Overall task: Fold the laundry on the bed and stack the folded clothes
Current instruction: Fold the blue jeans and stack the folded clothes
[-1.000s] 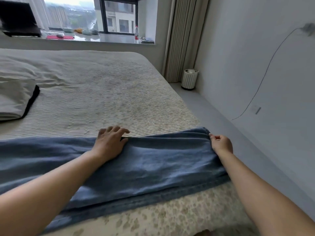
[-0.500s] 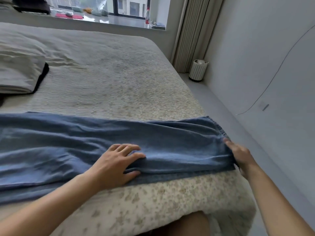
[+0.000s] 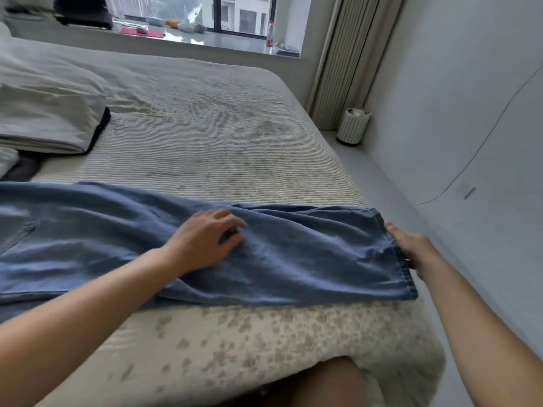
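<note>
Head view, looking down across a bed (image 3: 211, 136) covered with a ribbed, pale bedspread; a person stands at its near edge. A pair of blue jeans (image 3: 308, 254) lies flat along the near edge, running from the left border of the frame to the right-hand corner of the bed, where the hemmed leg end sits. The left hand (image 3: 205, 242) rests palm down on the middle of the jeans, its fingers loosely spread and slightly bent on the fabric, blurred by motion. The right hand (image 3: 411, 248) is at the hem of the leg end, touching its edge; whether its fingers pinch the hem or only press against it cannot be told, as they lie behind the cloth. A stack of folded clothes (image 3: 50, 124), pale grey on top with a dark piece beneath, sits on the bed at far left, well apart from the jeans. On the floor beside the right of the bed, near the curtain (image 3: 343, 54), stands a small ribbed white bin (image 3: 352, 127). A window ledge (image 3: 205, 39) beyond the bed carries a plastic bottle (image 3: 269, 33) and small items
</note>
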